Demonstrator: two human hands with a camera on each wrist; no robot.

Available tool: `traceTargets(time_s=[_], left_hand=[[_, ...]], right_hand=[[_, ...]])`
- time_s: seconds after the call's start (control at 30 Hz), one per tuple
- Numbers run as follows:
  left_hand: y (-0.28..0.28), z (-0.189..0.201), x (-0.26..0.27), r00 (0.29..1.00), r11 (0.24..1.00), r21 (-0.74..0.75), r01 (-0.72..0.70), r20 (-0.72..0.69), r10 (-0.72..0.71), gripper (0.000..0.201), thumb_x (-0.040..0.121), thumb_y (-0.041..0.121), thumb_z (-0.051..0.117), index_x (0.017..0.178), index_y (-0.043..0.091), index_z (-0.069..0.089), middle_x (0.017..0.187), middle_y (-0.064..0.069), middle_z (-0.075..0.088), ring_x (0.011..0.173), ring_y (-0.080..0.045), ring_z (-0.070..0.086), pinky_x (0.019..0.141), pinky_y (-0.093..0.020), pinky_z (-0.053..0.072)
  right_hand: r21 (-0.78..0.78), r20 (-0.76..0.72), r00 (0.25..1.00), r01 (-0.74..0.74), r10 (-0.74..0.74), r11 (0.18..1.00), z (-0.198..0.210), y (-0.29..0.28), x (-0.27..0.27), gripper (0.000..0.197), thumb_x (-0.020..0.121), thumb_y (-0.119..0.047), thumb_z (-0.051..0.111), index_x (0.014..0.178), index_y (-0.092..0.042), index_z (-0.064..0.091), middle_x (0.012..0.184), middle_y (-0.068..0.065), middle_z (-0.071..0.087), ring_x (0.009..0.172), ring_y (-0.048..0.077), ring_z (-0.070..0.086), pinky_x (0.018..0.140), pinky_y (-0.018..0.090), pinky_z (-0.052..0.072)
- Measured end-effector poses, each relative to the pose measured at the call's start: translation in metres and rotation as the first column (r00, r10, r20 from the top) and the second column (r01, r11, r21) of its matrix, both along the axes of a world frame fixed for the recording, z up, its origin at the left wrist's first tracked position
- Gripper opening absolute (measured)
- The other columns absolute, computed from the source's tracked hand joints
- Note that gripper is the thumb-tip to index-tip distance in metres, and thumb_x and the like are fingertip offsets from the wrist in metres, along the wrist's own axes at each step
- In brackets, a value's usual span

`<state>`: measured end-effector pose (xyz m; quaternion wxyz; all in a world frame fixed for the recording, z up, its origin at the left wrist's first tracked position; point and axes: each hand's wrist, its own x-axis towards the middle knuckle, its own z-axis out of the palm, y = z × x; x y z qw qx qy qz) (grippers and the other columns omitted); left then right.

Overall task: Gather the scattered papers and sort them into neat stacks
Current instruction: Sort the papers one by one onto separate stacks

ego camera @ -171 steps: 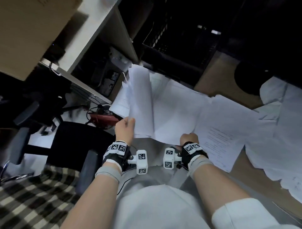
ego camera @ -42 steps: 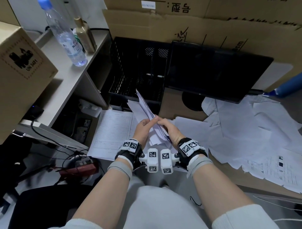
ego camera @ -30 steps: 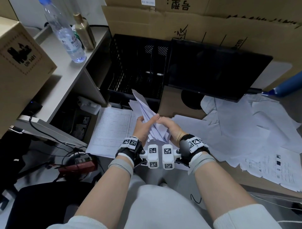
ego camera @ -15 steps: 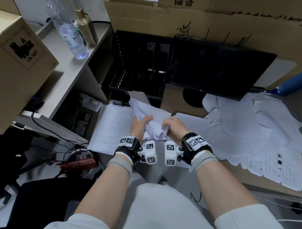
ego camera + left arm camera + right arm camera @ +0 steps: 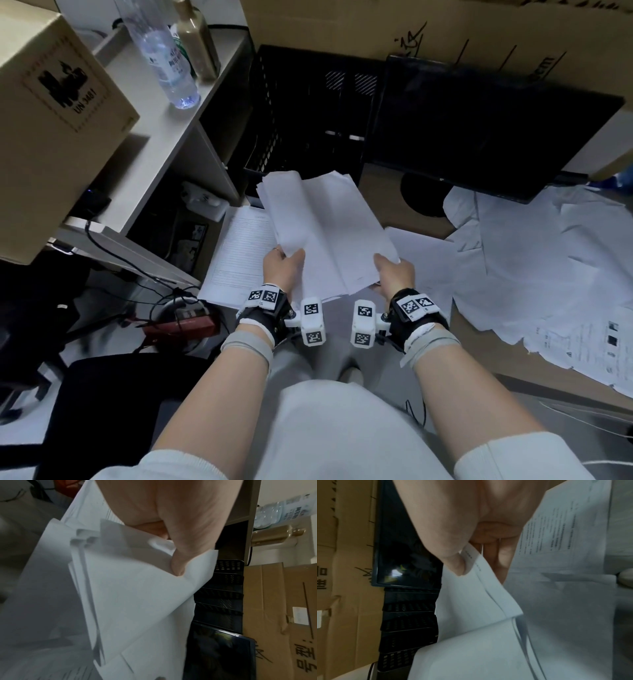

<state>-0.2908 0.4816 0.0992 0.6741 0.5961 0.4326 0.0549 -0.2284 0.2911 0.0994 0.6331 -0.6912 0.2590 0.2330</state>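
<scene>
I hold a bundle of white sheets (image 5: 322,233) flat in the air over the desk, creased down its middle. My left hand (image 5: 284,267) pinches its near left corner, thumb on top (image 5: 178,563). My right hand (image 5: 390,270) pinches the near right corner, thumb on top (image 5: 455,563) and fingers beneath. The bundle (image 5: 137,601) (image 5: 479,615) fills both wrist views. A printed form (image 5: 239,260) lies flat on the desk under the left hand. Many loose white papers (image 5: 534,267) lie scattered and overlapping on the right of the desk.
A black mesh file tray (image 5: 308,113) and a dark monitor (image 5: 479,126) stand just behind the bundle, cardboard (image 5: 376,27) behind them. On the left shelf (image 5: 154,137) stand a water bottle (image 5: 161,58), a tan bottle (image 5: 198,44) and a carton (image 5: 51,120). Cables and a red device (image 5: 181,325) lie below.
The bundle was upright and folded together between my hands; now it is spread open and lying flat, with my hands moved apart to its near corners.
</scene>
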Motion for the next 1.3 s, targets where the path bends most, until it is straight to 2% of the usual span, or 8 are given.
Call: traceTargets(time_s=[0.13,0.23,0.37,0.47,0.63,0.8,0.97,1.3], left_hand=[[-0.001,-0.001,0.000,0.998,0.998,0.004,0.061,-0.024,-0.061,0.012,0.082,0.011,0.066,0.092,0.007,0.070,0.095,-0.015,0.076,0.084,-0.026,0.071,0.084,-0.047,0.060],[0.001,-0.003,0.003,0.996,0.997,0.031,0.073,-0.059,-0.072,0.015,0.072,0.021,0.063,0.082,0.012,0.067,0.091,-0.017,0.075,0.084,-0.029,0.070,0.085,-0.053,0.059],[0.001,0.005,0.010,0.998,0.997,-0.034,0.068,-0.010,-0.068,0.004,0.088,0.009,0.066,0.090,0.012,0.068,0.101,-0.020,0.074,0.087,-0.030,0.070,0.087,-0.052,0.059],[0.000,0.007,0.015,0.999,0.994,-0.105,0.032,0.011,-0.031,0.007,0.092,0.008,0.060,0.093,0.008,0.067,0.098,-0.018,0.074,0.092,-0.035,0.070,0.087,-0.049,0.058],[0.000,0.010,0.017,1.000,0.960,-0.279,-0.009,0.016,0.014,0.062,0.077,0.067,0.071,0.107,0.013,0.072,0.104,-0.006,0.077,0.099,-0.027,0.072,0.092,-0.042,0.055],[-0.005,0.010,0.015,0.999,0.999,-0.031,0.037,0.011,-0.037,0.013,0.086,0.007,0.066,0.098,0.007,0.071,0.099,-0.013,0.077,0.096,-0.034,0.073,0.087,-0.053,0.060],[0.005,0.007,0.012,1.000,0.999,0.048,-0.009,-0.004,0.009,0.011,0.082,0.002,0.059,0.085,0.007,0.068,0.092,-0.014,0.075,0.086,-0.030,0.072,0.084,-0.051,0.060],[0.010,0.013,-0.006,0.982,0.983,0.008,0.182,-0.045,-0.181,0.024,0.088,-0.009,0.061,0.093,0.012,0.069,0.100,-0.012,0.074,0.086,-0.025,0.070,0.081,-0.038,0.059]], right_hand=[[0.092,0.096,0.981,-0.178,0.169,0.980,0.010,0.017,-0.008,0.004,0.088,-0.012,0.068,0.089,-0.016,0.069,0.093,0.007,0.074,0.087,0.027,0.070,0.087,0.044,0.057],[0.211,0.136,0.919,-0.391,0.369,0.896,0.017,0.028,-0.005,0.036,0.086,0.011,0.058,0.106,-0.016,0.071,0.092,0.006,0.073,0.082,0.022,0.067,0.082,0.037,0.057],[0.264,0.111,0.870,-0.492,0.480,0.830,0.023,0.030,-0.002,0.053,0.086,0.018,0.048,0.125,-0.014,0.065,0.077,-0.002,0.070,0.065,0.012,0.062,0.059,0.025,0.054],[0.263,0.115,0.844,-0.534,0.523,0.804,0.021,0.027,0.001,0.065,0.079,0.018,0.044,0.125,-0.021,0.068,0.105,0.005,0.070,0.071,0.024,0.049,0.071,0.033,0.048],[0.208,0.130,0.858,-0.513,0.496,0.833,0.027,0.029,0.005,0.044,0.087,0.013,0.049,0.120,-0.009,0.067,0.092,0.013,0.067,0.071,0.023,0.060,0.063,0.029,0.053],[0.108,0.133,0.952,-0.290,0.275,0.951,0.013,0.027,0.010,0.020,0.095,-0.004,0.054,0.107,-0.011,0.069,0.095,0.006,0.074,0.083,0.024,0.070,0.072,0.036,0.058],[-0.022,0.050,0.998,0.032,-0.031,0.999,-0.004,0.003,0.019,0.021,0.082,-0.005,0.053,0.083,-0.016,0.072,0.096,0.013,0.074,0.083,0.031,0.070,0.079,0.046,0.060],[-0.133,-0.127,0.967,-0.237,0.220,0.962,-0.001,0.001,0.012,0.039,0.078,-0.041,0.071,0.085,-0.003,0.064,0.085,0.011,0.070,0.083,0.033,0.068,0.073,0.042,0.058]])
